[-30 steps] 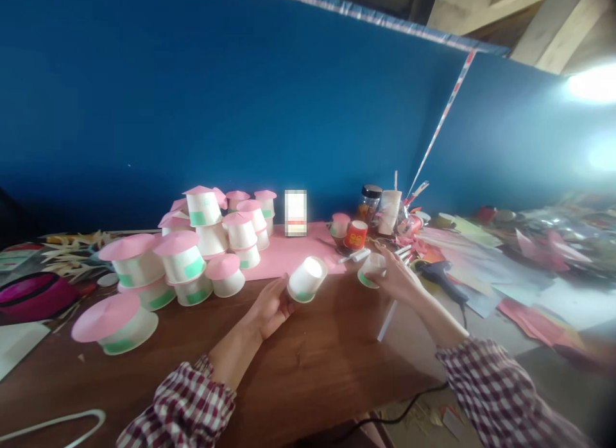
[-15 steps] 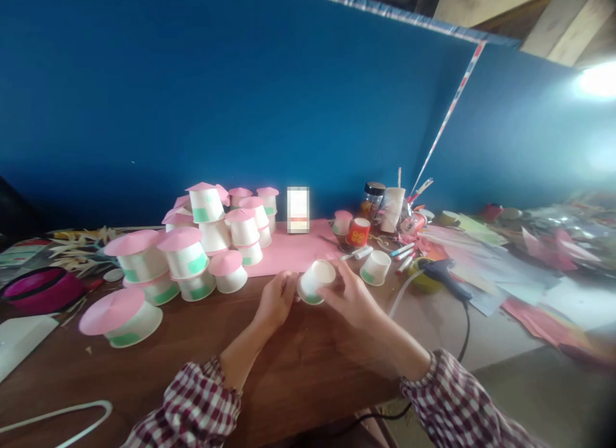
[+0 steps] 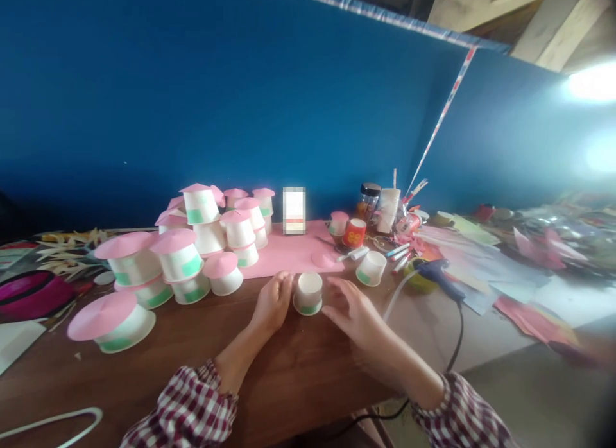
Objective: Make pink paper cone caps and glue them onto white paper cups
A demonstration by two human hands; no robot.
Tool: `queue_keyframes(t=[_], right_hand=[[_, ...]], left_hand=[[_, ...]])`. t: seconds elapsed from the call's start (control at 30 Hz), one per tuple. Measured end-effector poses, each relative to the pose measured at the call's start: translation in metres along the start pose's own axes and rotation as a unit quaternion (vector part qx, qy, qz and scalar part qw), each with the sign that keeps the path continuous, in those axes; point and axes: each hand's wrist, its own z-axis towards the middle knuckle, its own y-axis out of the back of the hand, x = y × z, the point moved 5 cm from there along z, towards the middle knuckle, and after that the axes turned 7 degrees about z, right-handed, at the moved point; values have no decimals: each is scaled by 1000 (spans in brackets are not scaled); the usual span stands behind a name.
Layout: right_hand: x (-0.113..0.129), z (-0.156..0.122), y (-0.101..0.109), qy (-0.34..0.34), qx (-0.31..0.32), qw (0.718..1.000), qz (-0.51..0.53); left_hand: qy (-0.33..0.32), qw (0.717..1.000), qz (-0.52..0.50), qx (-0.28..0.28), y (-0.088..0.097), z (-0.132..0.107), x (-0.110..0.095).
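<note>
Cup of white paper with green marking (image 3: 308,291), upside down on brown wooden worktop (image 3: 289,384), just below frame centre. Right hand (image 3: 355,311) just right of it, grip released. Left hand (image 3: 273,301) at its left; can't tell if grasping.

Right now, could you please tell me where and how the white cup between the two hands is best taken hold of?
Probably pinch the white cup by its side walls, from left and right, just above the rim: it stands upside down, narrowing upward, so a higher grip might slip.
</note>
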Motion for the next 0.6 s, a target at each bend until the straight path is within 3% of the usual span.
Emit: queue_keyframes(t=[0.17,0.3,0.4,0.6], right_hand=[[16,-33,-4,-17,25,997,75],[27,-64,-24,-27,45,996,73],[30,-83,-40,8,65,996,57],[28,-92,-42,40,-13,999,23]], left_hand=[[5,1000,1,-3,-2,1,6],[13,1000,-8,1,-3,1,8],[16,1000,-13,5,-3,1,9],[15,1000,-14,9,-4,1,10]])
